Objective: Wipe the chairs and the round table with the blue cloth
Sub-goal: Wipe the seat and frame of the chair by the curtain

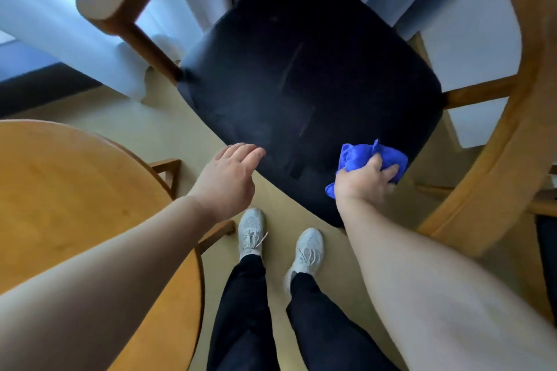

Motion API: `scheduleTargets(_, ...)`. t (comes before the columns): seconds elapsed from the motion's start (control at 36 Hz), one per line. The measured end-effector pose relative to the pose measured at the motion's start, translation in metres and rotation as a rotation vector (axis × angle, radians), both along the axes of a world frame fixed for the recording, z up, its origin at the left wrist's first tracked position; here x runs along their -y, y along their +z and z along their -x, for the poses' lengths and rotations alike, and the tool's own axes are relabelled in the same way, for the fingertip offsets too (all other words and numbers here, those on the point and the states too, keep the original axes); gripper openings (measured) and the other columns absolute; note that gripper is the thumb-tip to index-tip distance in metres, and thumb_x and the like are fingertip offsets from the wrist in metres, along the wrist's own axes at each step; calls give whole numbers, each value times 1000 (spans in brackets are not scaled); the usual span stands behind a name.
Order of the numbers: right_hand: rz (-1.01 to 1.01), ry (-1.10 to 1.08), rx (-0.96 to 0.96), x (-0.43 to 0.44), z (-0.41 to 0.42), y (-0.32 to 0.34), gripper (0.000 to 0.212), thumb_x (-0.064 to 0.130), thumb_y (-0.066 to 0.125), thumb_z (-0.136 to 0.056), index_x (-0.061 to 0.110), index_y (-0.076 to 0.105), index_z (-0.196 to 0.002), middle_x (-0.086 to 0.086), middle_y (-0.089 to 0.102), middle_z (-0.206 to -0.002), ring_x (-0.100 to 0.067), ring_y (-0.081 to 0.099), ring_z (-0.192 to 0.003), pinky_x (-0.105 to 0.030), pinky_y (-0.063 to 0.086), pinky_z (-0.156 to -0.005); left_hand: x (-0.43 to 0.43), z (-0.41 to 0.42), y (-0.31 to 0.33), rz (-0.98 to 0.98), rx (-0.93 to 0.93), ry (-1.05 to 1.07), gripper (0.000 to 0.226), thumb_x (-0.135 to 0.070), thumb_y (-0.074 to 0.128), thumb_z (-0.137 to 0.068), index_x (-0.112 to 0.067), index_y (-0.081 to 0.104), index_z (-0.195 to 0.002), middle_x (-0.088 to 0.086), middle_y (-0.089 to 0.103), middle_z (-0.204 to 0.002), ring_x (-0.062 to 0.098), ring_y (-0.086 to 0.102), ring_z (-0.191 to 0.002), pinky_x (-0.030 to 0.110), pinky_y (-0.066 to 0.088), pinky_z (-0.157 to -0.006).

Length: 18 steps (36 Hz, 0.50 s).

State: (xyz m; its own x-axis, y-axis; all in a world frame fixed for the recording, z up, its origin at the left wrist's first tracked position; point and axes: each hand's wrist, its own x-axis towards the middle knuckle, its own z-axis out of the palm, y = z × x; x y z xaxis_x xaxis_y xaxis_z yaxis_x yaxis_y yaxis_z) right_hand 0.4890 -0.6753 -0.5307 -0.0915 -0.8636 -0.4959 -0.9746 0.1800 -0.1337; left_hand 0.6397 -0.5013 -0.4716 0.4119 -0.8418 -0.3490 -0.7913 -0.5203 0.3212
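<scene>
Starting at 8 o'clock of the view: round table (60, 190), wooden top, left forearm crossing its edge. Left hand (229, 178) next, fingers straight, holding nothing, tips at the 7 o'clock edge of the black chair seat (301, 69); contact not determinable. 2 pale shoes (251, 232) at 6 o'clock. At 5 o'clock on the seat: blue cloth (361, 156), bunched, right hand (364, 181) curled round it. Wooden armrest (512, 129) at 3 o'clock.
</scene>
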Motion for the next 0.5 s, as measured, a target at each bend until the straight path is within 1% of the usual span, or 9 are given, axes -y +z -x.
scheduleTargets(0.11, -2, 12, 1, -1, 1, -4, 71, 33, 68, -84, 27, 31, -145, -9, 7, -160, -40, 27, -133, -47, 42, -95, -16, 9, 8, 0, 6, 28, 54, -13, 45, -95, -20, 31, -146, 2, 37, -149, 22, 28, -139, 30, 17, -113)
scheduleTargets(0.19, 9, 33, -10, -1, 1, -4, 72, 33, 69, -83, 26, 32, -144, -10, 9, -159, -41, 32, -129, -44, 43, -92, -26, 5, 8, -5, 13, 36, 54, -14, 45, -95, -20, 31, -146, 2, 37, -148, 22, 28, -139, 29, 17, -113)
scheduleTargets(0.31, 59, 90, -21, -11, 2, -5, 66, 30, 71, -81, 23, 39, -137, -11, 17, -156, -41, 38, -122, -42, 44, -88, -32, -7, 9, 6, 19, 15, 54, -14, 45, -94, -20, 31, -146, 2, 38, -148, 22, 29, -139, 31, 19, -112)
scheduleTargets(0.42, 113, 201, -7, -58, 21, -10, 67, 24, 72, -78, 22, 42, -138, -11, 20, -155, -41, 38, -122, -42, 44, -91, -42, -15, 12, 7, 28, -35, 54, -13, 45, -94, -19, 31, -146, 3, 39, -147, 23, 29, -139, 30, 18, -112)
scheduleTargets(0.5, 109, 344, -1, -99, 41, -14, 70, 22, 74, -77, 22, 43, -140, -13, 20, -155, -42, 35, -125, -44, 45, -93, -49, -21, 14, 26, 38, -56, 54, -11, 45, -93, -17, 33, -145, 4, 40, -146, 23, 31, -138, 28, 15, -110)
